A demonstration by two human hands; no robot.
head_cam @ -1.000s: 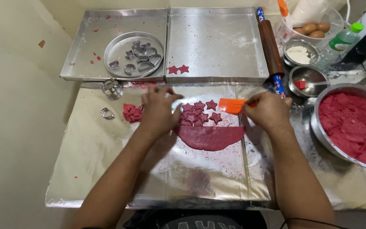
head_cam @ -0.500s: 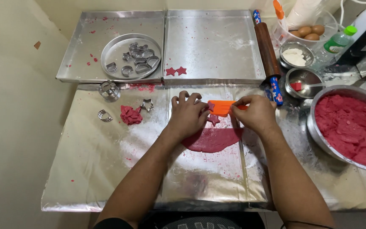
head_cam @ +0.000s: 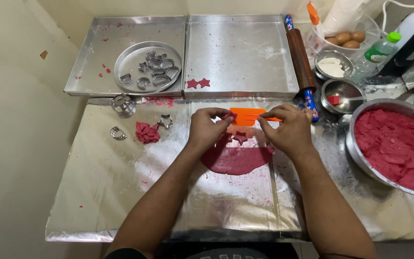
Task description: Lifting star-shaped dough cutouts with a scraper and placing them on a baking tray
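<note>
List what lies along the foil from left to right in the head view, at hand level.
Small curved cutter → red dough scraps → star cutter → left hand → orange scraper → right hand → big bowl of red dough.

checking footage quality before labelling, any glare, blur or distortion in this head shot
Head view: soft glare patches on the foil sheet and right baking tray; both hands, the orange scraper and red dough are sharp, without motion blur; slight wide-angle bending at the edges, visible on the dough bowl.
</note>
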